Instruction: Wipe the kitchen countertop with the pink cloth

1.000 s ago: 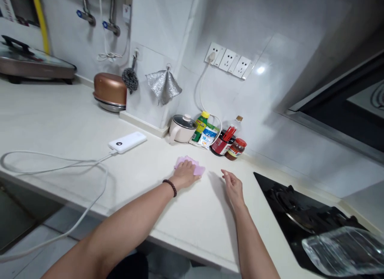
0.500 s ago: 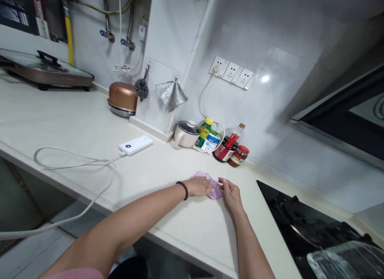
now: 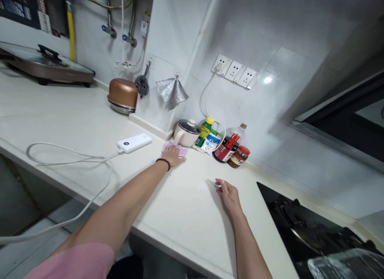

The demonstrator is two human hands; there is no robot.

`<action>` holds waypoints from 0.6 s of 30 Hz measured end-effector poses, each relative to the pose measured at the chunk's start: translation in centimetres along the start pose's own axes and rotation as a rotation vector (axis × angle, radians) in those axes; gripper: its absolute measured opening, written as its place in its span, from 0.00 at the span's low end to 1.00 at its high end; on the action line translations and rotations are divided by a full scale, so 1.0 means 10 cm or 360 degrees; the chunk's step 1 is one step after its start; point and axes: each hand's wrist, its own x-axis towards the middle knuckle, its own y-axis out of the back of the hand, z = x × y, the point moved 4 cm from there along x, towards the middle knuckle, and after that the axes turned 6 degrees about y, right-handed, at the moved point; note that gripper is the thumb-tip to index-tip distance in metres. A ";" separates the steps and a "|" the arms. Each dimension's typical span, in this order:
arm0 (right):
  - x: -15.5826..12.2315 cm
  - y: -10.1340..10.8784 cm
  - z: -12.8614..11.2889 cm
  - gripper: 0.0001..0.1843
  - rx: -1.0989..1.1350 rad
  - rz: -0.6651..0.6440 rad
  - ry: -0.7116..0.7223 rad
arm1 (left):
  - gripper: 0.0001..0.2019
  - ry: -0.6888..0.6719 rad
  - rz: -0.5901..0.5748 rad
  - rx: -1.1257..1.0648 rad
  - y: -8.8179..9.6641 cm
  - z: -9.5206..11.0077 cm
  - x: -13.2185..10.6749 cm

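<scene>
My left hand lies flat on a pink cloth, pressing it to the white countertop just in front of a small cream pot with a glass lid. The cloth's edges show beyond the fingers, and its middle is hidden beneath the palm. Farther right, my right hand hovers low over the counter, fingers loosely bent and apart, holding nothing. Behind it, against the wall, stand a green bottle with a yellow cap, a blue-and-white packet, a dark jar and a red-lidded jar.
A white power bank with a looping cable lies left of my left hand. A black gas hob borders the right side. A copper-coloured bowl and an electric griddle sit at the back left.
My left hand has slid the pink cloth left and away from me, from beside my right hand to the foot of the cream pot. My right hand has stayed nearly in place.
</scene>
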 end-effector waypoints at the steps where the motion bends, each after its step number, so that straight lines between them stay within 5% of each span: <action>1: 0.00 0.00 0.00 0.36 -0.0002 0.0003 -0.0005 | 0.45 0.0028 0.0006 0.0012 0.02 -0.07 -0.02; 6: 0.00 0.03 0.01 0.35 0.0000 0.0027 -0.0014 | 0.45 0.0118 -0.0002 0.0068 0.14 -0.36 -0.11; 9: 0.02 0.03 -0.01 0.36 0.0026 0.0041 -0.0003 | 0.47 0.0100 -0.0036 0.0129 0.17 -0.32 -0.21; 12: 0.04 0.01 -0.03 0.36 0.0031 0.0033 0.0018 | 0.52 -0.0028 -0.0133 0.0149 0.10 -0.02 -0.41; 18: 0.02 0.03 0.03 0.39 0.0018 0.0048 -0.0035 | 0.61 -0.0524 -0.0404 0.0027 -0.25 0.97 -1.05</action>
